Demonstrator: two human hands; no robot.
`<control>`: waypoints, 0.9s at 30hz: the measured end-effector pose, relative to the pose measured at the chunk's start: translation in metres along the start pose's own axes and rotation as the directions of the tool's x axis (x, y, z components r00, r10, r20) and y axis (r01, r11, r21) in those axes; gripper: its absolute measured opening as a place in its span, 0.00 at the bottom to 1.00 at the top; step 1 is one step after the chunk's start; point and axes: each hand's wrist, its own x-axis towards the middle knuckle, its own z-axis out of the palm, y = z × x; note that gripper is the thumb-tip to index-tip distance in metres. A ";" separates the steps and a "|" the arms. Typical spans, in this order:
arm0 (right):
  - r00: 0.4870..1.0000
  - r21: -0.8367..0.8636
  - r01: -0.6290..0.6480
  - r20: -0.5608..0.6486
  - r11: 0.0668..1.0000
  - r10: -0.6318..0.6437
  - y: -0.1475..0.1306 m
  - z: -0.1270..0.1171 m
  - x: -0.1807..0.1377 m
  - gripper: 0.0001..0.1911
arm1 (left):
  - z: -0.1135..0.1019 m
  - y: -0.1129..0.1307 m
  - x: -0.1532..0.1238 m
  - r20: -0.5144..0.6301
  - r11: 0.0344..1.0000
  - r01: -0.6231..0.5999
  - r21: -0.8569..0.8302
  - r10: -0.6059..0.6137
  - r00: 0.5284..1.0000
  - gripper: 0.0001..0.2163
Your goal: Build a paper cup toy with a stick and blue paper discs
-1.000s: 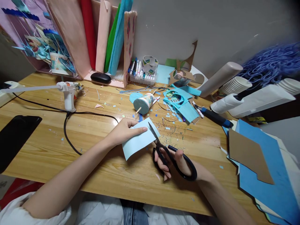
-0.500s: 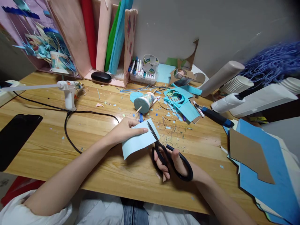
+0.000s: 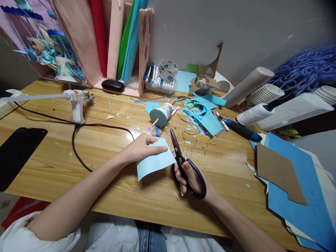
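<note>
A light blue sheet of paper is pinched by my left hand, thumb on top and the other fingers beneath it. My right hand grips a pair of black-handled scissors, fingers through the handle loops. The scissor blades are closed and point away from me, just right of the paper's edge. Beyond the paper lies a decorated paper cup on its side, its blue-covered end facing me and a wooden stick poking out of it.
Blue paper scraps and tiny offcuts litter the wooden table. A glue gun with its black cable is at left, near a phone. A utility knife and stacked blue sheets lie right; markers stand behind.
The scissors have closed and come off the paper to its right, where before their open blades were over its edge. My left hand and the paper have shifted only slightly.
</note>
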 end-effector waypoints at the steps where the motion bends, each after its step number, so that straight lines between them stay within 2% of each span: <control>1: 1.000 0.015 0.023 -0.018 1.000 -0.023 -0.002 0.001 0.001 0.27 | 0.001 -0.001 0.000 0.003 1.000 -0.011 0.020 0.011 1.000 0.16; 5: 0.993 -0.095 0.063 -0.093 0.993 -0.072 -0.016 0.003 0.000 0.16 | 0.010 -0.002 -0.001 0.041 0.997 -0.047 0.058 0.045 0.998 0.16; 9: 0.975 -0.169 0.092 -0.187 0.981 -0.124 -0.023 -0.002 0.000 0.13 | 0.015 -0.001 -0.002 0.084 0.997 -0.056 0.055 0.051 0.995 0.15; 13: 0.938 -0.116 0.200 -0.264 0.973 -0.225 -0.021 -0.016 0.004 0.12 | 0.012 -0.003 0.000 0.024 0.998 -0.064 -0.006 0.064 0.998 0.15; 16: 0.889 -0.078 0.276 -0.357 0.958 -0.285 -0.022 -0.028 0.007 0.13 | 0.007 -0.006 0.005 -0.081 0.992 -0.100 -0.077 0.094 0.992 0.14; 18: 0.829 -0.094 0.323 -0.452 0.942 -0.330 -0.025 -0.037 0.008 0.12 | 0.005 -0.010 0.009 -0.181 0.988 -0.151 -0.029 0.144 0.973 0.14; 21: 0.698 -0.145 0.385 -0.601 0.911 -0.391 -0.034 -0.051 0.009 0.10 | 0.005 -0.017 0.014 -0.297 0.925 -0.235 0.299 0.324 0.898 0.12; 24: 0.561 -0.161 0.459 -0.710 0.874 -0.426 -0.045 -0.064 0.010 0.09 | 0.007 -0.024 0.015 -0.224 0.720 -0.249 0.647 0.492 0.841 0.12; 27: 0.457 -0.175 0.538 -0.761 0.824 -0.460 -0.054 -0.073 0.009 0.10 | 0.008 -0.027 0.015 -0.140 0.610 -0.235 0.757 0.502 0.853 0.15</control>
